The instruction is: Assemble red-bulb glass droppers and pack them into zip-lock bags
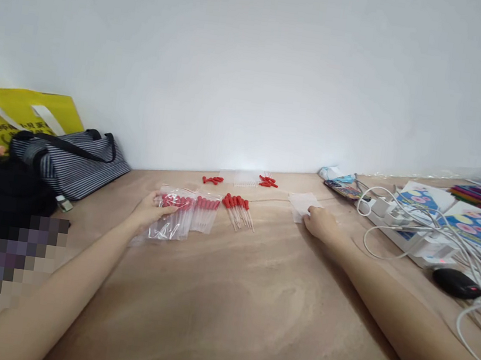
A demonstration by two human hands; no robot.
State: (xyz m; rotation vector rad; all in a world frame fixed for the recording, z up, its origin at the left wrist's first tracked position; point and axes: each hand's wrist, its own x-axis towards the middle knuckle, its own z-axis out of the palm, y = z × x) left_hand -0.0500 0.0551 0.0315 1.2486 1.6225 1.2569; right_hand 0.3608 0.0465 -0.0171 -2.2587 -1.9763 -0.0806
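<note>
My left hand (150, 209) is closed on the left edge of a clear zip bag (167, 229) holding droppers with red rubber bulbs and clear stems. A second clear bag of droppers (204, 216) lies against it on the right. Several loose droppers (238, 212) form a fanned bunch near the middle of the table. At the right, my right hand (321, 222) has its fingers curled onto the edge of a thin whitish sheet (301, 204); whether that is paper or flat bags I cannot tell.
Loose red bulbs (212, 180) and clear stems (246, 179) lie by the wall. A striped bag (81, 162) and yellow bag (55, 105) stand left. On the right are a power strip (430, 249) with tangled white cables, a black mouse (457, 283) and printed packets (473, 228).
</note>
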